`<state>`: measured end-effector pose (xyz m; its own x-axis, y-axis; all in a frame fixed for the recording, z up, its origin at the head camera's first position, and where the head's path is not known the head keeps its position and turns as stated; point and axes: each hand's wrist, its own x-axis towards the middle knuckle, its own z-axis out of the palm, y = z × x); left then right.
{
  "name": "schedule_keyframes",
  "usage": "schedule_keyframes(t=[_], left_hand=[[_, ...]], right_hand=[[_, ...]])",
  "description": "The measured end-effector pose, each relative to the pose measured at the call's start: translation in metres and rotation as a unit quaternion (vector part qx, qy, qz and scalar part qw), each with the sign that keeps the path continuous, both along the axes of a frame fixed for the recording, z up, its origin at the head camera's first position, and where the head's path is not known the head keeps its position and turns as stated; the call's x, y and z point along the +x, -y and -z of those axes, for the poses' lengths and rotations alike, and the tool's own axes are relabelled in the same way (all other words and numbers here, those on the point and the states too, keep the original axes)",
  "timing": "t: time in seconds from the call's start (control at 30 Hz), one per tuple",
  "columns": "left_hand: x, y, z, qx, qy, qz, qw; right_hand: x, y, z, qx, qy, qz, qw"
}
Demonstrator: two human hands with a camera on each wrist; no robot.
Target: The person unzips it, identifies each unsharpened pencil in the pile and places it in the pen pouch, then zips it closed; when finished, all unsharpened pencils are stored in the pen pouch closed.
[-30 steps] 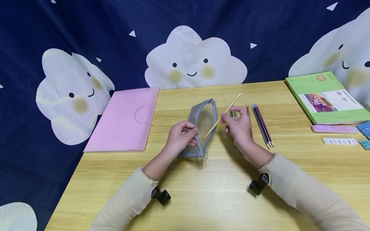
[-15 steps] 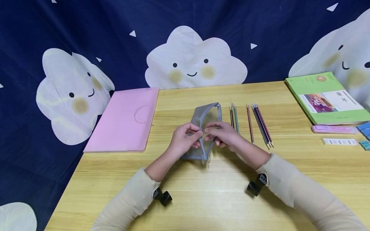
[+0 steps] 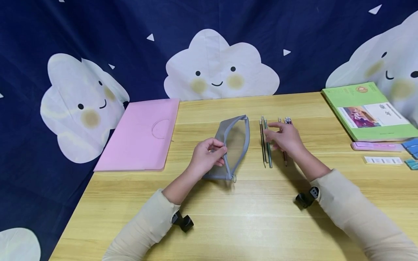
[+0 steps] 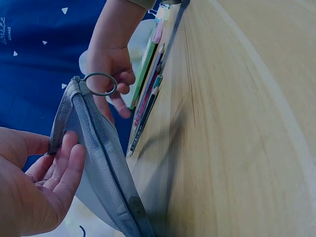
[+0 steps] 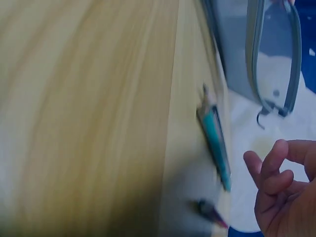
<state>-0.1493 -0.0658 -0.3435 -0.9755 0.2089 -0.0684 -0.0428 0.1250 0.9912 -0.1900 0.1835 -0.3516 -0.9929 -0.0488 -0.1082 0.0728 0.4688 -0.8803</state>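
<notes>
My left hand (image 3: 209, 154) pinches one edge of a grey mesh zipper pouch (image 3: 237, 141), whose mouth gapes toward the right. In the left wrist view, thumb and fingertips grip the fabric edge, and a ring (image 4: 101, 84) hangs at the zipper end. My right hand (image 3: 285, 137) hovers over the pencils with loosely bent fingers and nothing between them. Just left of its fingertips lie several pencils, a green pencil (image 3: 269, 156) among them. A dark red pencil (image 3: 285, 160) and a further bunch (image 3: 287, 120) are partly covered by this hand.
A pink folder (image 3: 140, 136) lies at the left. On the right are a green book (image 3: 343, 98), a pink highlighter (image 3: 377, 146), a white strip (image 3: 383, 160) and blue items (image 3: 412, 145). A cloud-print curtain (image 3: 303, 21) backs the wooden table.
My right hand carried a yellow pencil into the pouch's mouth, let go and moved right over the other pencils. The yellow pencil is out of sight. My left hand keeps its pinch.
</notes>
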Motion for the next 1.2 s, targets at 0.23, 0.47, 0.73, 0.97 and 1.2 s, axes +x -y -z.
schedule_keyframes(t=[0.23, 0.47, 0.73, 0.97, 1.2], left_hand=[[0.001, 0.000, -0.002, -0.002, 0.000, -0.002, 1.0000], [0.000, 0.000, 0.000, -0.007, 0.005, -0.005, 0.9999], [0.000, -0.001, 0.000, -0.011, 0.007, -0.006, 0.9999], [0.000, -0.002, -0.001, -0.011, 0.005, -0.007, 0.9999], [0.000, -0.003, 0.000, -0.010, 0.007, -0.009, 0.9999]], right_hand=[[-0.006, -0.010, 0.006, 0.134, 0.007, -0.014, 0.991], [-0.012, -0.008, 0.010, 0.206, 0.026, -0.041, 0.977], [-0.011, -0.005, 0.008, 0.241, 0.036, -0.063, 0.968], [-0.009, -0.006, 0.005, 0.261, 0.045, -0.063, 0.962], [-0.008, -0.006, 0.006, 0.279, 0.045, -0.059, 0.957]])
